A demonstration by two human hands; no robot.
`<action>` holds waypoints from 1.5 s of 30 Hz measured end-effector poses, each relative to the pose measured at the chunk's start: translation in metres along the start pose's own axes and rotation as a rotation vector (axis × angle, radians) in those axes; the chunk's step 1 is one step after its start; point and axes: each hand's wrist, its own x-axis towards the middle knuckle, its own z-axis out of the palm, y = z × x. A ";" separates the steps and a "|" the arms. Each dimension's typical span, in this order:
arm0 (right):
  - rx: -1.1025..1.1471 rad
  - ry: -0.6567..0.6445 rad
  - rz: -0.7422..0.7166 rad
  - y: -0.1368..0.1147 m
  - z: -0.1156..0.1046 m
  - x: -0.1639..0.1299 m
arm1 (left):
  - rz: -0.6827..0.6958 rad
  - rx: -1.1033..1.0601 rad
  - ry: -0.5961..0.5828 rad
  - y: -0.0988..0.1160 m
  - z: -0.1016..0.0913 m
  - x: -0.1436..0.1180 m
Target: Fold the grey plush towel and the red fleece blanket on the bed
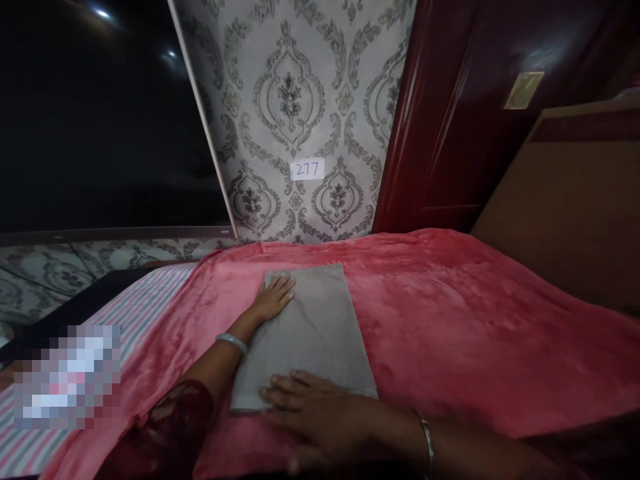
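Note:
A grey folded cloth point(320, 320) lies flat on a pink plush blanket point(440, 320). My left hand point(274, 297) rests open on the cloth's far left corner, fingers pointing away from me. Across the near edge of the cloth lies my right hand point(320, 413), open and palm down, with its fingers spread toward the left. The cloth has a few faint creases, and its edges look straight. Neither hand is gripping anything.
Left of the blanket is a striped cloth point(155, 293) with a blurred-out object point(70, 380) on it. A large dark screen point(100, 120) stands at the back left. Behind are patterned wallpaper with a paper label point(307, 169), a dark red door point(450, 120) and a brown panel point(575, 213).

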 end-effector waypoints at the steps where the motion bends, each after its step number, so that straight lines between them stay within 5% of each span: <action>1: 0.051 -0.011 -0.017 -0.001 -0.007 -0.004 | 0.000 -0.005 0.005 0.001 -0.002 0.001; 3: 0.110 0.062 -0.006 0.010 -0.032 -0.010 | 0.011 -0.021 0.024 0.007 -0.007 0.005; 7: -0.071 0.453 0.144 0.066 -0.100 -0.010 | 0.123 -0.116 0.050 0.034 -0.018 0.031; 10: -0.236 0.461 0.236 0.111 -0.133 -0.005 | 0.244 -0.243 0.016 0.062 -0.024 0.065; 15: -0.411 0.406 0.323 0.159 -0.126 -0.005 | 0.307 -0.365 -0.036 0.088 -0.010 0.114; 21: -0.456 0.385 0.321 0.186 -0.101 -0.015 | 0.273 -0.345 -0.102 0.082 0.033 0.123; 27: -0.373 0.269 0.301 0.157 -0.097 -0.022 | 0.298 -0.341 -0.131 0.078 0.038 0.125; 34: -0.099 0.128 0.179 0.055 -0.040 -0.066 | 0.332 -0.250 -0.147 0.076 0.037 0.125; 39: 0.070 0.042 0.167 -0.005 -0.024 -0.089 | 0.312 -0.118 -0.131 0.082 0.038 0.117; 42: 0.167 0.135 0.158 -0.013 -0.029 -0.093 | 0.277 -0.041 -0.127 0.091 0.033 0.108; 45: 0.142 0.447 0.205 0.012 -0.044 -0.085 | 0.201 0.020 -0.089 0.103 0.026 0.092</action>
